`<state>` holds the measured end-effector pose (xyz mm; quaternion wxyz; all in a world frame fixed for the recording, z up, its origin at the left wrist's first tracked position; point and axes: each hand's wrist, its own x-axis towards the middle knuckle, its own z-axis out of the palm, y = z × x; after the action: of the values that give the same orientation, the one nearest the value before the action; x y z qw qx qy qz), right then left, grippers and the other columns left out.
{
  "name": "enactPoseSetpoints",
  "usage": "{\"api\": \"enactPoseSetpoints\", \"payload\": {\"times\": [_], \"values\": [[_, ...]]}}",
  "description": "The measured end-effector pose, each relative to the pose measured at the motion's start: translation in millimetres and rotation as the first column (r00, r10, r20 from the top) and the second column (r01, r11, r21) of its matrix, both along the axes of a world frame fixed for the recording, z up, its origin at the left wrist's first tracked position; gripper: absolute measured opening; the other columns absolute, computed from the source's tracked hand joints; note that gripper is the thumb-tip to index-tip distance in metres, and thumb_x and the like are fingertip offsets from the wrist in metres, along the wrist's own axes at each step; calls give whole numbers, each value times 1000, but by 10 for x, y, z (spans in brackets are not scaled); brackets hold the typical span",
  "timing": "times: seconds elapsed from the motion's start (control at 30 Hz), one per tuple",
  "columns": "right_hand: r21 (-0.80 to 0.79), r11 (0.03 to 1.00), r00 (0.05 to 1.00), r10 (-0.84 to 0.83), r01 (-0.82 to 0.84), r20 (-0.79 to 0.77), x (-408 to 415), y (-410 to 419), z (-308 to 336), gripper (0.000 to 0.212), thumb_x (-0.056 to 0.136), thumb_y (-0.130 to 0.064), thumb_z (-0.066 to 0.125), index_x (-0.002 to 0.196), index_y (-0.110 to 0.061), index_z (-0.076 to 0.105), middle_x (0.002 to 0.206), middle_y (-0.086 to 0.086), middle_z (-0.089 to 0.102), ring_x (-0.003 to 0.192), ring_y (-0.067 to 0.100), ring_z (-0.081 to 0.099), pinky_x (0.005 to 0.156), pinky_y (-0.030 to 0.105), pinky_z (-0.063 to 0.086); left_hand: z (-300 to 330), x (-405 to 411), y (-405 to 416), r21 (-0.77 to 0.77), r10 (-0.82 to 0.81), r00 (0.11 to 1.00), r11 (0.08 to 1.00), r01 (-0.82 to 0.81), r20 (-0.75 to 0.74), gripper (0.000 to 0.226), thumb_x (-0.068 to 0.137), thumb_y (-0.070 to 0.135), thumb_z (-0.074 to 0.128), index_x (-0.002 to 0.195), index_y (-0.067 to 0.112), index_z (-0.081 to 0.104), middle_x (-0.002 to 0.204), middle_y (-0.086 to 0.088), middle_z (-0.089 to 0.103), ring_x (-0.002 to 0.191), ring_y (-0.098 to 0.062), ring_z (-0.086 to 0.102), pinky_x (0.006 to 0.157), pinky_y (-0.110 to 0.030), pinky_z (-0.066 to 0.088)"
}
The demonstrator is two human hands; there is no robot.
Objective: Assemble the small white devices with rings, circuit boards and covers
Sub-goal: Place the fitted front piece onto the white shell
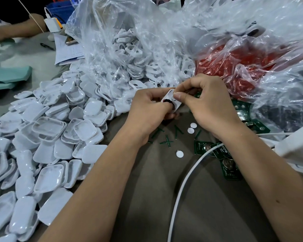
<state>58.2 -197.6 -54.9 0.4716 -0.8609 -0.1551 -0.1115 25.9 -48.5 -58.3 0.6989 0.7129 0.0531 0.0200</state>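
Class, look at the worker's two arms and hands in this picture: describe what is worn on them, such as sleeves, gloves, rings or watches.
Nothing is worn. The left hand and right hand are bare, without gloves, rings or watch. Both forearms are uncovered up to the frame edge; no sleeve shows.

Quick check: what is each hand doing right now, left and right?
Left hand: grips the small white device from the left side.
Right hand: pinches the same device's upper end.

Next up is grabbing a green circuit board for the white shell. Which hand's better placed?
Right, probably. The right hand sits beside the green circuit boards, which lie under and right of its wrist. The left hand grips the small white plastic shell and is on the side of the white covers.
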Motion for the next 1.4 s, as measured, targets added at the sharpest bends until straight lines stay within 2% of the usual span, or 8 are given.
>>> {"api": "enactPoseSetpoints", "payload": {"times": [0.13,0.27,0.4,0.83,0.97,1.13,1.27,1.4], "values": [[29,999,1000,-17,17,7,-3,5,-2,10,86,-20,84,84,-28,77,86,-14,69,75,1,62,68,10,45,16,-13,-10,-60,13,1000,998,-13,-4,39,85,-16,57,106,8,79,90,-19,75,70,-21,65,72,-32,55],[41,999,999,-29,28,29,-10,11,4,13,86,-19,84,85,-29,75,84,-15,68,79,2,64,67,8,47,23,-33,-25,-162,-9,1000,987,7,-7,33,87,-18,58,105,3,77,84,-13,72,69,-21,70,68,-23,59],[41,999,999,-29,27,37,-8,8,5,14,87,-19,83,84,-29,75,82,-16,68,78,1,65,67,8,47,26,-40,-40,-210,-3,1000,978,2,-1,33,87,-19,58,99,6,78,86,-14,72,72,-22,69,71,-26,61],[101,995,1000,-15,14,4,1,17,-6,10,89,-17,81,86,-26,76,80,-11,73,75,4,69,65,10,50,33,-42,-54,-210,20,1000,978,-20,-3,33,88,-18,59,107,3,77,88,-11,70,77,-17,68,68,-22,58],[50,998,998,-33,31,48,-10,24,-11,10,88,-19,82,87,-27,75,83,-14,69,77,4,66,68,10,49,27,-38,-52,-210,20,1000,977,-22,-11,34,88,-18,58,108,3,76,91,-13,71,78,-18,70,69,-22,58],[26,998,994,-62,59,90,-21,67,-14,6,87,-16,82,89,-18,77,82,-12,70,75,2,67,74,21,56,14,-34,-50,-186,18,1000,982,-19,-7,36,88,-16,58,112,4,76,95,-15,75,79,-19,71,69,-22,57],[68,997,997,-47,43,53,-33,68,-21,7,87,-13,83,88,-15,76,78,-13,71,72,7,72,72,35,62,16,-37,-48,-187,15,1000,982,-14,6,36,88,-17,57,113,2,75,93,-16,75,79,-21,71,68,-21,57],[91,993,993,-87,80,75,-20,45,-35,21,82,-16,88,86,-15,67,78,-8,70,70,7,69,68,24,58,22,-43,-46,-206,-5,1000,978,8,14,38,88,-19,53,111,1,75,86,-12,74,73,-18,71,63,-19,55]]}}
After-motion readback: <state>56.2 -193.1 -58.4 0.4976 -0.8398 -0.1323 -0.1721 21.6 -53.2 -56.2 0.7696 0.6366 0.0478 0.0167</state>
